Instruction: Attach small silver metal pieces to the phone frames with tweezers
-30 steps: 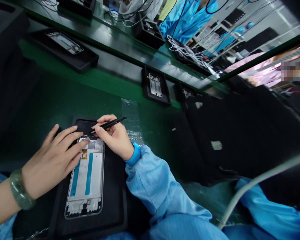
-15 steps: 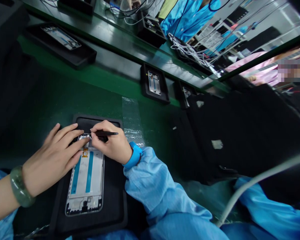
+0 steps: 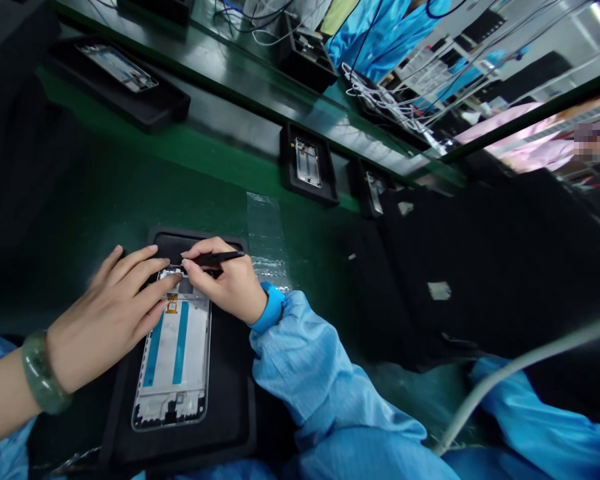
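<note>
A phone frame (image 3: 193,353) with two blue adhesive strips and a small orange flex cable (image 3: 172,304) lies in a black foam tray (image 3: 233,400). Spread over its upper left part is my left hand (image 3: 115,307), fingers stretched out, a fingertip touching near the top edge. My right hand (image 3: 230,280) pinches a thin black pen-like tool (image 3: 225,257) at the frame's top end. The tool's tip is hidden by the fingers, so I cannot tell what it touches.
More black trays with phone frames stand along the back: one at left (image 3: 117,67), one at centre (image 3: 308,163), one farther right (image 3: 375,190). Black foam trays (image 3: 490,267) are piled at right. A pale hose (image 3: 525,367) crosses the lower right. Clear tape (image 3: 265,233) lies on the green mat.
The black tool has tilted and its rear end has shifted slightly right and up, with my right hand turning a little. My left hand stays on the phone frame. The view has shifted slightly.
</note>
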The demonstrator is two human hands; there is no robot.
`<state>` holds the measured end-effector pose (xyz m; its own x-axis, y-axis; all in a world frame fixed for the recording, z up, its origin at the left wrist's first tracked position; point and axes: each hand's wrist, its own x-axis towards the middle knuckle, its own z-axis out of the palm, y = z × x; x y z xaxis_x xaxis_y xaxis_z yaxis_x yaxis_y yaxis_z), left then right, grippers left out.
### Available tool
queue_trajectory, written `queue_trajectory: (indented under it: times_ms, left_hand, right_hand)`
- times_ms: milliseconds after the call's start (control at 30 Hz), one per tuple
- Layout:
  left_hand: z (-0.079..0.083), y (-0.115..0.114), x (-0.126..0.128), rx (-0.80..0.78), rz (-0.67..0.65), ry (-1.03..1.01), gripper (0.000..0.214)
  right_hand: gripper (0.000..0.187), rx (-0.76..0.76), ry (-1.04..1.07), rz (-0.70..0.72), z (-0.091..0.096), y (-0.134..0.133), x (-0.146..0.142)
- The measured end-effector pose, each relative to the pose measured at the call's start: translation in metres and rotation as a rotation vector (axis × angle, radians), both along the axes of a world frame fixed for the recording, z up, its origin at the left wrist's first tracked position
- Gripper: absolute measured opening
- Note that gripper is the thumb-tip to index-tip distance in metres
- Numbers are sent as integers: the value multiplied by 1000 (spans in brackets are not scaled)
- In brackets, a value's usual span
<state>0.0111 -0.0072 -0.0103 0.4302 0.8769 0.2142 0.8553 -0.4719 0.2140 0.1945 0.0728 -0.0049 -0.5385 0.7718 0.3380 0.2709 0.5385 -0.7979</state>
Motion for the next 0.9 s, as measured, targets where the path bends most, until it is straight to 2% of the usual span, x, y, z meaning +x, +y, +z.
queue_trajectory:
  times_ms: [100,267,467,700,900]
  left_hand:
    - [0,0,-1,-2,-4,-4,36]
    - [0,-1,-1,-7,4,-12,37]
    - [-2,-1,0,-12,10,-11,38]
    - [1,-1,-1,17,9,29,40]
    - [2,0,0,8,22,31,39]
  right_hand:
    - [5,111,-34,6,0,-1,-1]
    - [7,-108,-23,0,3,0,1]
    - [8,-46,-72,-18,3,-2,-4]
    - [3,-120,-10,-81,3,-2,-2]
    - [3,-142,-13,-58,5,3,1]
